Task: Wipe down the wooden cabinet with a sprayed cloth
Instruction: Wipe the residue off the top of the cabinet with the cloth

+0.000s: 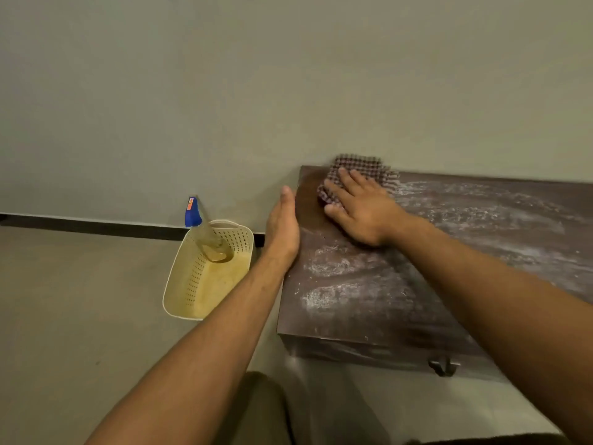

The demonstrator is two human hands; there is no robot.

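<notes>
The dark wooden cabinet (433, 268) fills the right half of the view, its top smeared with pale dust streaks. A checkered cloth (362, 170) lies at the cabinet's far left corner against the wall. My right hand (356, 207) presses flat on the cloth with straight fingers. My left hand (284, 224) stands edge-on with straight fingers against the cabinet's left side, holding nothing. A spray bottle (205, 234) with a blue head leans in the basket on the floor.
A cream perforated plastic basket (189, 284) sits on the floor left of the cabinet, near the wall's dark skirting (96, 224). A metal handle (444, 367) hangs on the cabinet's front. Grey floor spreads to the left.
</notes>
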